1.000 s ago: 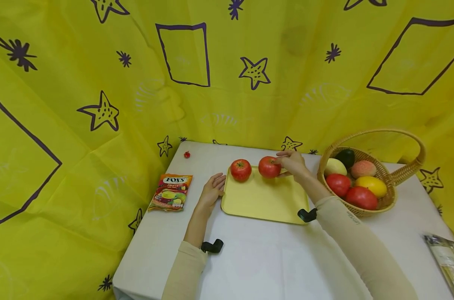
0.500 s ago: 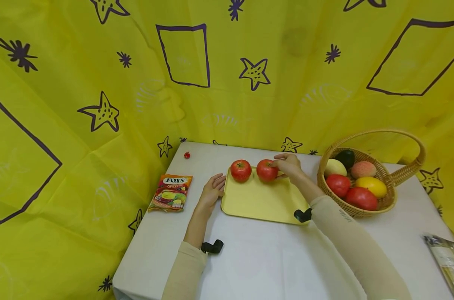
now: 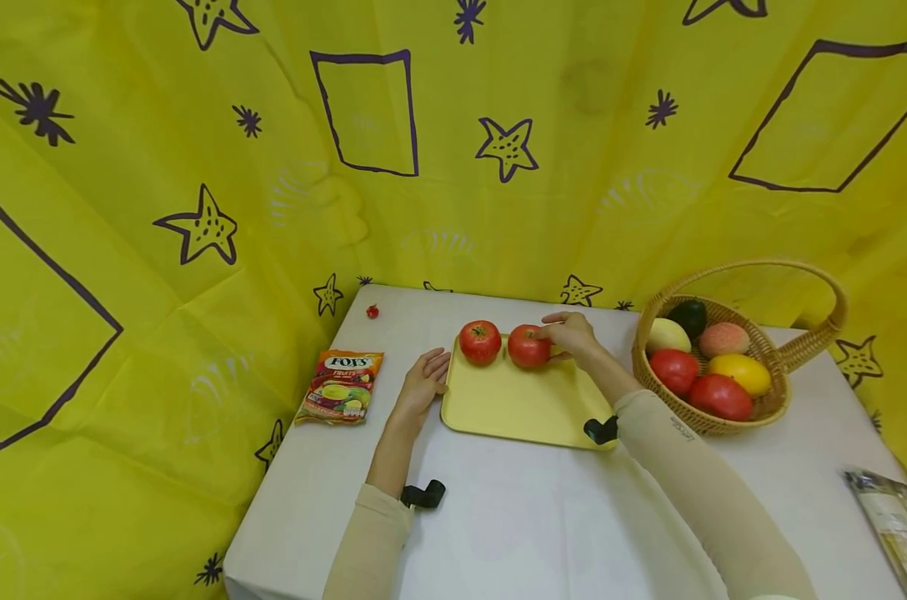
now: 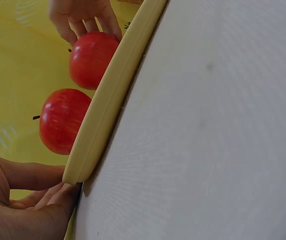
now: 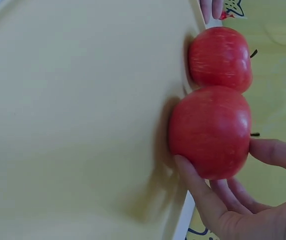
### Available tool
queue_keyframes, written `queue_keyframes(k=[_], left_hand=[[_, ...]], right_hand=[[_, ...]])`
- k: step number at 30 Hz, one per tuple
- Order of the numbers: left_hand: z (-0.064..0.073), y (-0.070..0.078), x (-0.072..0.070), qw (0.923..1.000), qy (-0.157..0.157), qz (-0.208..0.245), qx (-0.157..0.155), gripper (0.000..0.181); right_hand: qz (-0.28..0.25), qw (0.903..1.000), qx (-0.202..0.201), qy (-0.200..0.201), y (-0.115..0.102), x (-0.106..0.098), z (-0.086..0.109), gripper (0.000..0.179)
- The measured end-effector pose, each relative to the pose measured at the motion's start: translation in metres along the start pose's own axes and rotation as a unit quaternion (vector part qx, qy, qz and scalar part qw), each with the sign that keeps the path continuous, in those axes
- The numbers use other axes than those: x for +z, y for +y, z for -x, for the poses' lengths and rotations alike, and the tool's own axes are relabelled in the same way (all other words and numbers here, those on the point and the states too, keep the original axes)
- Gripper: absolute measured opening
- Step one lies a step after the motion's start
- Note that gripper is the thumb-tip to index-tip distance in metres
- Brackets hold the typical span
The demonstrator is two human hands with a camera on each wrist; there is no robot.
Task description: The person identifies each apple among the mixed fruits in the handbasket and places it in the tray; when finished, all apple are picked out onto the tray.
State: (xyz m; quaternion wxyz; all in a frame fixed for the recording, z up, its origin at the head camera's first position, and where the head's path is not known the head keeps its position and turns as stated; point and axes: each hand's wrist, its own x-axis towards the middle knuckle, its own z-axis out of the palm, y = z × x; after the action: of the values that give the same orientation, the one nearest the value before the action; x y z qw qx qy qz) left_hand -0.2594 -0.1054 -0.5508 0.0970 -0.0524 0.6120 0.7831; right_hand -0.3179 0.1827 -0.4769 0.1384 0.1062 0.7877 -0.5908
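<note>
My right hand (image 3: 571, 335) holds a red apple (image 3: 528, 347) at the far side of a yellow tray (image 3: 513, 400). In the right wrist view, thumb and fingers span that apple (image 5: 212, 132), low over the tray's surface. A second red apple (image 3: 480, 342) sits on the tray's far left corner, right beside the first. My left hand (image 3: 421, 385) rests at the tray's left edge, its fingers extended and its thumb on the rim. In the left wrist view, the left hand's digits (image 4: 35, 176) touch the tray's end (image 4: 98, 115).
A wicker basket (image 3: 782, 392) with several fruits, among them a yellow one (image 3: 740, 374), stands on the right. On the left lies a Fox's candy bag (image 3: 341, 387), with a small red item (image 3: 373, 312) behind it. A flat packet (image 3: 892, 525) lies at the far right.
My right hand has moved left and slightly nearer with its apple, closing some of the gap to the other apple. The left hand and the tray have stayed in place.
</note>
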Motion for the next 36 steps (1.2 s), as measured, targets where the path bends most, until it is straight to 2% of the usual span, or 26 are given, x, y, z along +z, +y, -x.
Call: queue_keyframes(k=[5, 16, 26, 33, 36], left_hand=[[0.000, 0.001, 0.000, 1.0000, -0.001, -0.007, 0.001, 0.082], [-0.002, 0.003, -0.003, 0.9999, -0.008, -0.007, -0.001, 0.081], [-0.001, 0.003, -0.003, 1.0000, -0.003, -0.005, -0.006, 0.082], [0.001, 0.000, -0.002, 1.0000, -0.004, -0.002, -0.002, 0.083], [0.001, 0.000, -0.001, 1.0000, -0.004, -0.002, -0.003, 0.083]], right_hand=[[0.001, 0.9998, -0.003, -0.018, -0.005, -0.002, 0.004, 0.063], [-0.011, 0.9994, -0.025, -0.020, -0.015, -0.021, 0.027, 0.056], [-0.014, 0.9979, -0.046, -0.043, -0.031, -0.049, 0.059, 0.055], [0.001, 0.9963, -0.065, -0.056, -0.030, -0.073, 0.084, 0.054], [0.018, 0.9961, -0.072, -0.048, -0.027, -0.086, 0.093, 0.053]])
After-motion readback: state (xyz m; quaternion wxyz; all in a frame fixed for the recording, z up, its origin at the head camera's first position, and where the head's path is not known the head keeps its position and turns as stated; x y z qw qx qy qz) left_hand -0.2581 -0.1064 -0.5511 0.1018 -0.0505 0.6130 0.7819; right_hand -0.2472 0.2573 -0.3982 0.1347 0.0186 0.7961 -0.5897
